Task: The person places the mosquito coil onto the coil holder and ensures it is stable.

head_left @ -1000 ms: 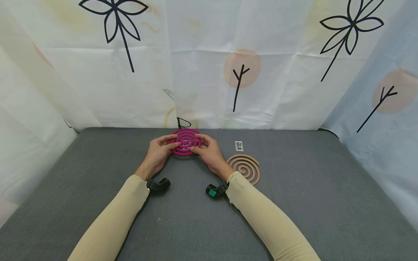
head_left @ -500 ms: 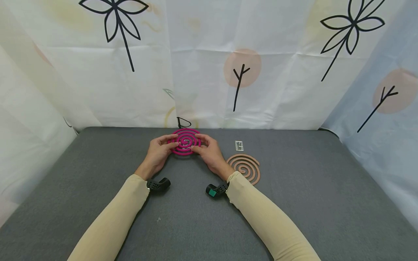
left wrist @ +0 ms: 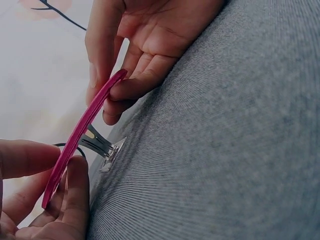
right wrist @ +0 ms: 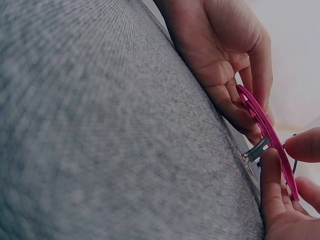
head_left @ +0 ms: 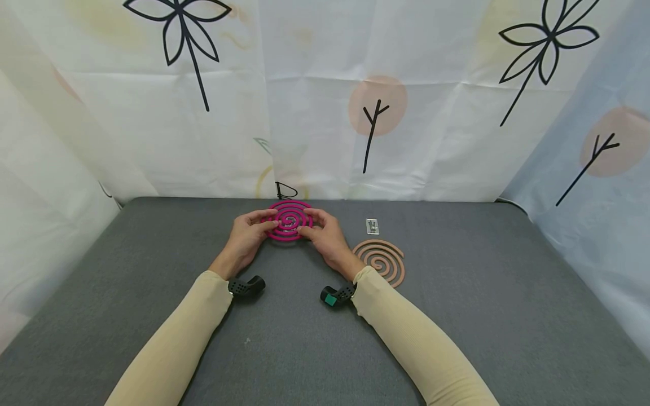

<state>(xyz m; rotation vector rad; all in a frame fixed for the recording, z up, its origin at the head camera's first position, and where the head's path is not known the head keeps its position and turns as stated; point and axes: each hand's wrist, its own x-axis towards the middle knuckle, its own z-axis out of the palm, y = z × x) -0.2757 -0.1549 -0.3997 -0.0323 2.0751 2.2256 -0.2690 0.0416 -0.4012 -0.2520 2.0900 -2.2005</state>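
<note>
A pink mosquito coil (head_left: 288,221) is held between both hands near the table's far edge. My left hand (head_left: 245,238) pinches its left rim between thumb and fingers, and my right hand (head_left: 329,238) pinches the right rim likewise. In the left wrist view, the coil (left wrist: 80,131) is edge-on, raised off the cloth and slightly bowed. Under its middle, a thin metal coil stand (left wrist: 98,144) rises from a flat base on the table and reaches the coil's underside. The right wrist view also shows this stand (right wrist: 256,150); whether its tip is fixed into the coil cannot be told.
A brown mosquito coil (head_left: 378,242) lies flat to the right, partly behind the right forearm. Beyond it lies a second small, flat metal stand (head_left: 372,226). The grey cloth-covered table (head_left: 284,349) meets a printed curtain (head_left: 315,113) at the back.
</note>
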